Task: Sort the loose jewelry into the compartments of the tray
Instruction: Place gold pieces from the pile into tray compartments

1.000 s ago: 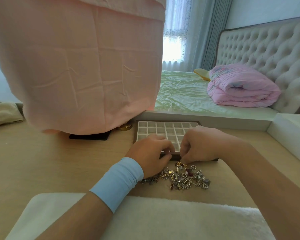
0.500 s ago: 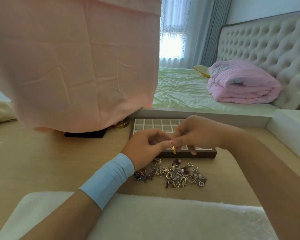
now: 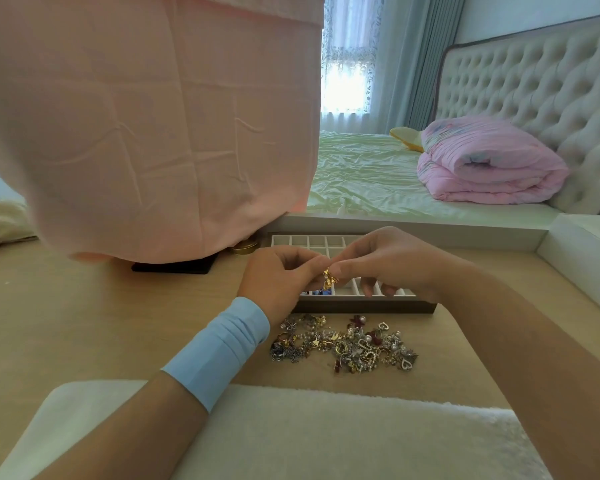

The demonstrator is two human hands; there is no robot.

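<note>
Task at an early stage, as judged from the layout. Both hands were raised together over the near-left part of the compartment tray (image 3: 368, 307), which sat on the wooden table (image 3: 84, 323) just beyond the loose pile of jewelry (image 3: 343, 344). The left hand (image 3: 281, 278), with a light blue wristband (image 3: 222, 344) on its wrist, and the right hand (image 3: 392, 265) each pinched the same small gold piece (image 3: 329, 279) between thumb and forefinger, other fingers curled. The piece hung above the tray's near row and was not in any cell; its kind (ring, earring or charm) could not be made out. The hands looked to be inspecting or untangling it before placement; this was a judgement only. One near-left cell showed something dark and bluish (image 3: 321, 292), partly hidden by the left hand, so at least one item appeared sorted. All other visible cells, far row and near-right row, looked white and unfilled; the middle of the tray was hidden behind the hands. The pile lay heaped and tangled on the table between the tray and a white fuzzy pad (image 3: 291, 434) at the near edge: gold, silver, pearl and red pieces, hearts among them. Nearly all of the sorting was left to do.
</note>
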